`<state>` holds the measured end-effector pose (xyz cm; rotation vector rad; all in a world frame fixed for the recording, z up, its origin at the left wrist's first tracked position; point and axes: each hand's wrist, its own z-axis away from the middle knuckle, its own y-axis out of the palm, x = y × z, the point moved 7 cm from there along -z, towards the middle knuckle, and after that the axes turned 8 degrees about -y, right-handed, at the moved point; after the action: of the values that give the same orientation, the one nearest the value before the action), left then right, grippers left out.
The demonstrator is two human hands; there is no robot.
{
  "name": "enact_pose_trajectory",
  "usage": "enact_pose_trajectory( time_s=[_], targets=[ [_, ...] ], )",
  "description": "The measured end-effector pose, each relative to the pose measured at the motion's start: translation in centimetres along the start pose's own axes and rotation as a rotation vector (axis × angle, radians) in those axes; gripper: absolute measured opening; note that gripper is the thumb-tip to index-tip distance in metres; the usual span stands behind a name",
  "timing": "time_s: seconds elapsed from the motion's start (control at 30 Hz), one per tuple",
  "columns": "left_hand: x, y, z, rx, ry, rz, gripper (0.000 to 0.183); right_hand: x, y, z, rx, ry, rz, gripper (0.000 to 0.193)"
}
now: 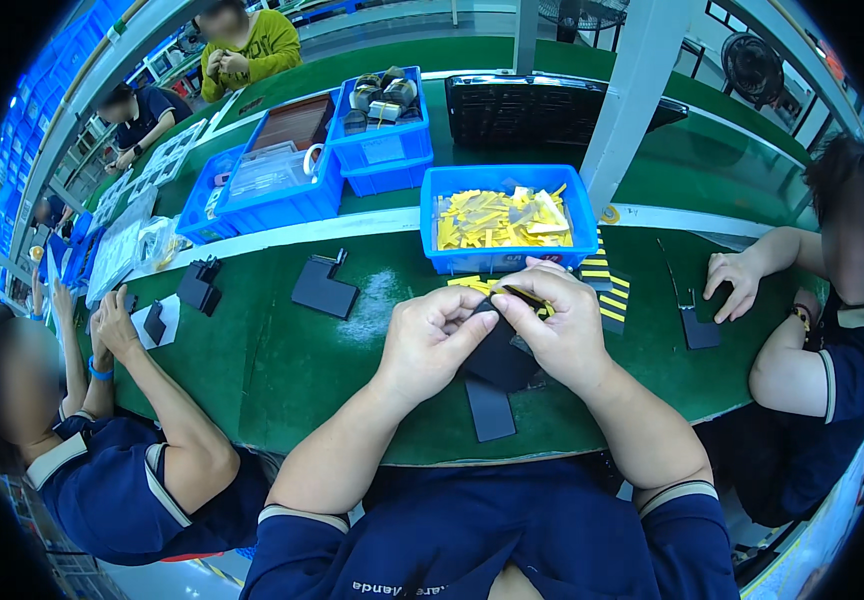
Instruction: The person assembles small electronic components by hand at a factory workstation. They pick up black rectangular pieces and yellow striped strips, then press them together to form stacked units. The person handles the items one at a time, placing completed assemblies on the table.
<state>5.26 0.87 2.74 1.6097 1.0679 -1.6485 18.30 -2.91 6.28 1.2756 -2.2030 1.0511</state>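
My left hand [432,338] and my right hand [560,325] meet over the green table, thumbs and fingertips pinched together at the top edge of a black flat pack [502,362]. Thin yellow strips [470,285] show just behind my fingers; whether any of them is stuck to the pack I cannot tell. Below the held pack, a black rectangular piece [492,412] lies near the table's front edge. A black L-shaped pack [324,290] rests to the left of my hands, beside a patch of whitish scuff marks.
Ahead stands a blue bin [509,262] full of yellow strips and scraps. Yellow-and-black striped sheets [612,300] lie right of it. Co-workers sit close on both sides, handling black packs. More blue bins [287,205] stand at the back left; a white post [637,100] rises behind.
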Motion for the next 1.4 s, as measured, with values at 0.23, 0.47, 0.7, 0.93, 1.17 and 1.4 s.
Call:
enact_pose_trajectory(
  time_s=[0.23,0.47,0.7,0.93,1.17,1.4],
  targets=[
    [-0.2,-1.0,0.1,-0.016,0.027,0.103,0.012,1.0,-0.4,-0.5,0.142,-0.086,-0.012,0.030],
    [0.2,-1.6,-0.2,-0.026,0.011,0.104,0.012,2.7,-1.5,-0.9,0.052,-0.319,0.160,0.016],
    [0.0,-1.4,-0.2,0.105,-0.032,0.241,0.015,-1.4,-3.2,-0.4,-0.167,0.036,-0.159,0.008],
    [-1.0,-1.2,-0.5,0.000,0.218,0.205,0.016,-4.2,1.0,1.6,0.098,0.433,-0.468,0.012],
    [1.1,-1.8,-0.5,-0.175,0.007,0.315,0.016,2.8,-2.2,-0.2,-0.158,-0.241,0.306,0.032],
    [-1.0,-1.2,0.6,-0.315,0.272,-0.065,0.016,2.9,-0.8,0.3,-0.059,-0.235,0.309,0.025]
  ],
)
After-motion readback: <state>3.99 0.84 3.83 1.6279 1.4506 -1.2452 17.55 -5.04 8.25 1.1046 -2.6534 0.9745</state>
